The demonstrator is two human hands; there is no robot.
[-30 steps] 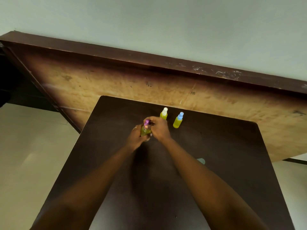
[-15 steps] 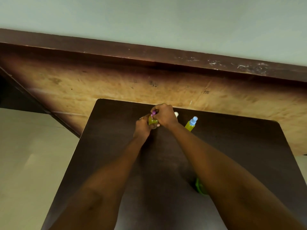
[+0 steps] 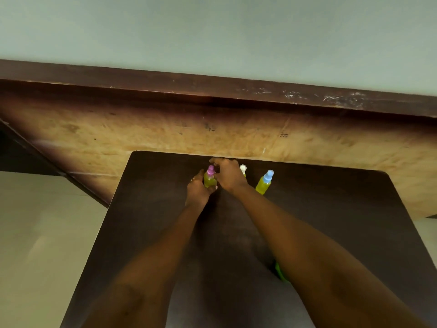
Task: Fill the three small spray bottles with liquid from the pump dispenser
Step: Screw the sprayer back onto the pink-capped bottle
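Bottle (image 3: 209, 181) stands near the bench's (image 3: 331, 209) far edge, full of yellow-green liquid. My left grip (image 3: 198, 189) clamps its body; my right grip (image 3: 228, 174) pinches the purple cap (image 3: 210, 169). I'd keep it upright and twist the cap straight and snug.

No text can be read

The wooden panel (image 3: 165, 129) bears a few small dark marks, one cluster near its middle and another further right, too blurred to tell as letters or numbers; scuffs on its dark upper edge are only scratches. The purple-capped bottle (image 3: 209, 179), the white-capped bottle (image 3: 242, 167) and the blue-capped bottle (image 3: 264, 184) show yellow-green liquid through their walls, with no label, brand or number that can be made out
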